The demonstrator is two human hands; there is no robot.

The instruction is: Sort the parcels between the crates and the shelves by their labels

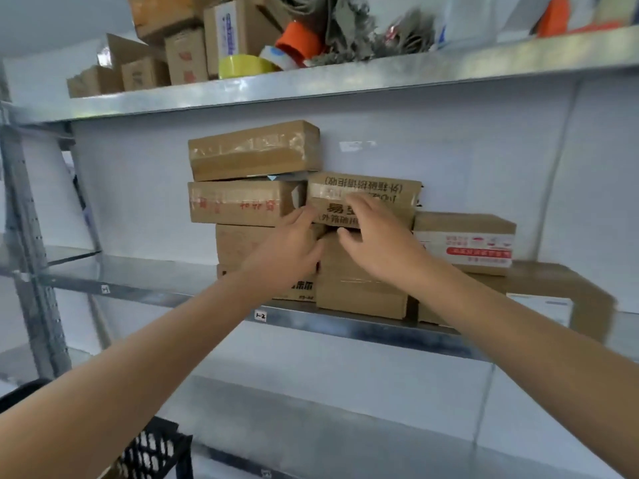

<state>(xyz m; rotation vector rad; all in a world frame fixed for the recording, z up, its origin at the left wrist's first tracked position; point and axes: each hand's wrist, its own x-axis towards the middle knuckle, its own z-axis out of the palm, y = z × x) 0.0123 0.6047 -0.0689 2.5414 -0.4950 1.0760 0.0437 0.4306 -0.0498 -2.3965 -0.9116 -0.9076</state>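
The parcel [380, 190] sits on stacked boxes [359, 299] on the middle shelf [138, 271], long axis left-right, print upside down. The right hand [377, 240] grips its lower front edge; the left hand [290, 247] presses its left end with straight fingers.

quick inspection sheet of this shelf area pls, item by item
surface: metal middle shelf, tagged 1-2 on its front edge, loaded with parcels.
job's things: brown parcels stacked in layers; printed parcel high in the stack, top parcel up to its left, labelled parcel lower to its right.
clutter: top shelf holds small boxes, a yellow tape roll, an orange roll and grey cloth.
grippers: right hand grips the printed parcel, fingers on its front, thumb under its lower edge; left hand touches its lower left corner.
cables: nothing seen.
surroundings: white wall behind; black crate at lower left.
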